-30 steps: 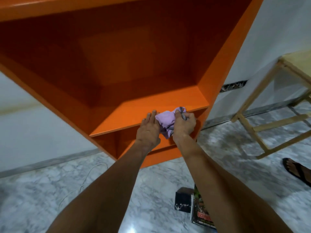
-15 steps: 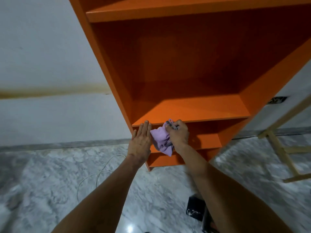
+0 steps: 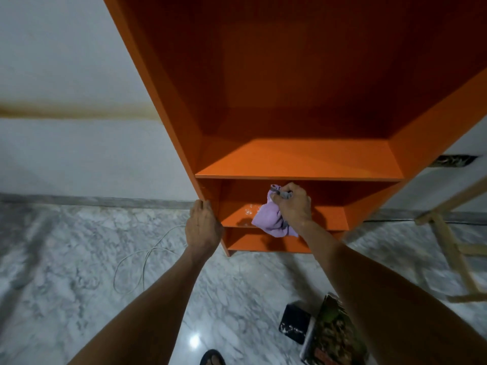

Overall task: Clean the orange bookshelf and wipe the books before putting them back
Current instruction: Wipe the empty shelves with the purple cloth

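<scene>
books [image 3: 334, 335] and a cable [image 3: 142, 262] lie on the floor [image 3: 79, 259].

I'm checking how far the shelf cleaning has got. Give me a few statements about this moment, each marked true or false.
1. The right hand grips a purple cloth. True.
2. The cloth is on the wide, brightly lit shelf board. False: it is in the compartment just below that board of the bookshelf.
3. The left hand touches the bookshelf's left front edge. True.
4. The books are back on the shelves. False: the shelves in view hold none, and books lie on the floor.
</scene>
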Available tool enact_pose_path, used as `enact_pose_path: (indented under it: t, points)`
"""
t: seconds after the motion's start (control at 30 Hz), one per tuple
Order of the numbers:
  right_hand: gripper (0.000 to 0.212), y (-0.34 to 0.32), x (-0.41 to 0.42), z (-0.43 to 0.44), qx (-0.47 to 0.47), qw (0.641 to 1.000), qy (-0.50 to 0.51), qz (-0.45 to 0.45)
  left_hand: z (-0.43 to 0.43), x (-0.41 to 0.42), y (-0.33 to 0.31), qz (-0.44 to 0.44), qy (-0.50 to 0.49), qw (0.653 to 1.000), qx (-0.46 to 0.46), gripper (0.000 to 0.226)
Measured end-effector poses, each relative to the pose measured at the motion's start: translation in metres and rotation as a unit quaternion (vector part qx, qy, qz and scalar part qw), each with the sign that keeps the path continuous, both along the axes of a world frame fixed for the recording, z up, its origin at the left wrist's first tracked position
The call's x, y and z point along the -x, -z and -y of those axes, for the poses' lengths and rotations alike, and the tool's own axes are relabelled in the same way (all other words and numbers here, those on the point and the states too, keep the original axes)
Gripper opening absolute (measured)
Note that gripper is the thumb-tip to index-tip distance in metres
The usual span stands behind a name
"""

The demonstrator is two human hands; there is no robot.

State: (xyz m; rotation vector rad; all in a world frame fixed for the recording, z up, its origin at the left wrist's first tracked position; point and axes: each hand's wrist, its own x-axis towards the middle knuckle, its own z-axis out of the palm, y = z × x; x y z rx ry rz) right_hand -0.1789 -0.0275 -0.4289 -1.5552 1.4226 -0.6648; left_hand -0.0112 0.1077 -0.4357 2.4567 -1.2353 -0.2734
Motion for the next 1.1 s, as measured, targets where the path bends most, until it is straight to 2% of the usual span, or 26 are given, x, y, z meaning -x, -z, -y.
enact_pose_path:
  t: [0.2,0.33,0.47,0.57,0.63,0.67,0.83,0.93,1.0,1.1]
  points:
    - [0.014,0.069,0.006,0.036,0.037,0.998,-0.034,-0.048,0.016,0.0,0.074,-0.093,-0.113,0.988,0.038,0.058]
    - [0.021,0.131,-0.008,0.058,0.072,0.993,-0.059,-0.075,0.032,-0.015,0.138,-0.118,-0.155,0.979,0.058,0.051]
    - [0.024,0.193,-0.019,0.078,0.125,0.98,-0.064,-0.141,0.045,-0.027,0.192,-0.13,-0.176,0.969,0.113,0.039]
    - [0.027,0.234,-0.023,0.077,0.182,0.948,-0.07,-0.253,0.05,-0.035,0.228,-0.114,-0.155,0.969,0.157,0.031]
    - [0.037,0.255,-0.028,0.069,0.22,0.914,-0.047,-0.338,0.052,-0.041,0.242,-0.109,-0.141,0.968,0.177,0.027]
    - [0.043,0.264,-0.032,0.065,0.236,0.906,-0.036,-0.351,0.053,-0.044,0.25,-0.1,-0.13,0.969,0.187,0.025]
    - [0.056,0.274,-0.066,0.077,0.261,0.901,-0.089,-0.334,0.053,-0.052,0.271,-0.034,-0.101,0.971,0.214,0.027]
    - [0.071,0.276,-0.088,0.079,0.285,0.911,-0.122,-0.271,0.052,-0.055,0.275,-0.006,-0.081,0.969,0.232,0.03]
    - [0.066,0.276,-0.105,0.076,0.283,0.912,-0.163,-0.246,0.053,-0.057,0.275,0.003,-0.075,0.969,0.235,0.032]
    - [0.047,0.278,-0.123,0.064,0.308,0.895,-0.232,-0.223,0.052,-0.061,0.278,0.017,-0.069,0.967,0.246,0.032]
